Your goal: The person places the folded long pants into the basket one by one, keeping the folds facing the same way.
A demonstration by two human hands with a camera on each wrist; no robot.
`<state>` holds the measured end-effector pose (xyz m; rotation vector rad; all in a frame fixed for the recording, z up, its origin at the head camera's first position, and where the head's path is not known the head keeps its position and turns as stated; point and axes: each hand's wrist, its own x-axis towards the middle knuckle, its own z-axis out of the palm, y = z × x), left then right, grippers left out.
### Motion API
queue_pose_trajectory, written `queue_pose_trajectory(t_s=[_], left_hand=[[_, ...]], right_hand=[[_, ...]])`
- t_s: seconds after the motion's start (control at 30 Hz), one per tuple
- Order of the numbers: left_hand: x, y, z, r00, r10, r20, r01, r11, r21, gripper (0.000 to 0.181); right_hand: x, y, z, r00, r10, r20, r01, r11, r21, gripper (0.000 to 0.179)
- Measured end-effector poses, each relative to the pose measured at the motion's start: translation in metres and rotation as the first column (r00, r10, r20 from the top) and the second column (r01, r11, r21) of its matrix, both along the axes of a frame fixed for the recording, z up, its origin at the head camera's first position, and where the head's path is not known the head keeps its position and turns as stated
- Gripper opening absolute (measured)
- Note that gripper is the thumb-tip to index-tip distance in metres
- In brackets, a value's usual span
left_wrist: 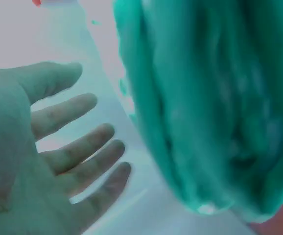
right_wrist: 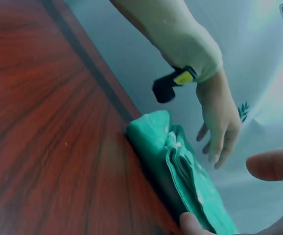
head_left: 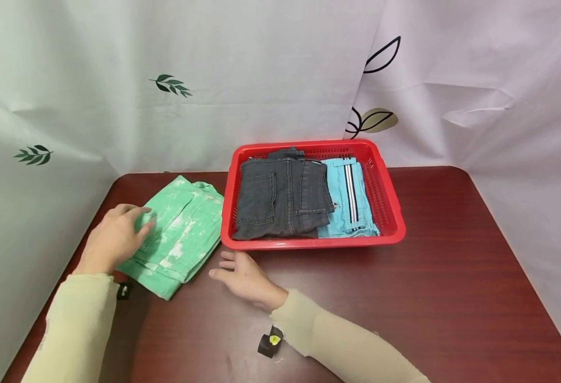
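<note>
Green-and-white mottled pants [head_left: 177,229], folded into a flat bundle, lie on the left of the table. Over their left edge is my left hand [head_left: 117,234], its fingers loosely extended. The left wrist view shows those fingers [left_wrist: 82,149] spread beside the green cloth [left_wrist: 205,107], with a gap between. My right hand [head_left: 248,279] is between the pants and the front left corner of a red basket [head_left: 309,244], fingers relaxed and holding nothing. In the right wrist view, the layered folds of the pants [right_wrist: 180,166] stand out, while only part of that hand shows.
In the basket, folded dark grey jeans [head_left: 280,197] lie partly over a light blue garment [head_left: 352,197] with a striped band. A reddish-brown table [head_left: 452,298] carries everything. White leaf-printed curtains [head_left: 261,69] hang behind and along both sides.
</note>
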<state>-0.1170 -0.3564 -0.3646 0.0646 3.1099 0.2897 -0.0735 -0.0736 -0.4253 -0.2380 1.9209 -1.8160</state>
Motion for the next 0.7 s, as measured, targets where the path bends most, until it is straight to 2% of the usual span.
queue_pose_trajectory(t_s=[0.1, 0.23, 0.33, 0.43, 0.6, 0.7], left_hand=[[-0.012, -0.011, 0.006, 0.995, -0.012, 0.103, 0.012, 1.0, -0.007, 0.062], [-0.027, -0.02, 0.012, 0.969, -0.021, 0.245, 0.023, 1.0, -0.006, 0.082], [-0.037, -0.025, 0.012, 0.951, -0.014, 0.309, 0.017, 1.0, -0.006, 0.089], [-0.044, -0.028, 0.009, 0.941, -0.007, 0.338, 0.009, 1.0, -0.005, 0.091], [-0.051, -0.033, 0.004, 0.931, -0.032, 0.364, 0.022, 0.999, 0.03, 0.085], [-0.052, -0.038, 0.001, 0.926, -0.053, 0.375, 0.031, 0.997, 0.066, 0.081]], right_hand=[[0.0, -0.004, -0.002, 0.998, -0.034, 0.047, 0.037, 0.997, -0.067, 0.072], [0.001, -0.008, -0.005, 0.993, -0.044, 0.114, 0.064, 0.981, -0.182, 0.075], [0.0, -0.011, -0.007, 0.986, -0.035, 0.166, 0.08, 0.96, -0.268, 0.077], [-0.001, -0.014, -0.01, 0.974, -0.027, 0.224, 0.109, 0.926, -0.361, 0.078], [-0.003, -0.021, -0.017, 0.942, -0.016, 0.336, 0.196, 0.837, -0.511, 0.075], [-0.003, -0.024, -0.02, 0.929, -0.006, 0.37, 0.221, 0.811, -0.542, 0.073]])
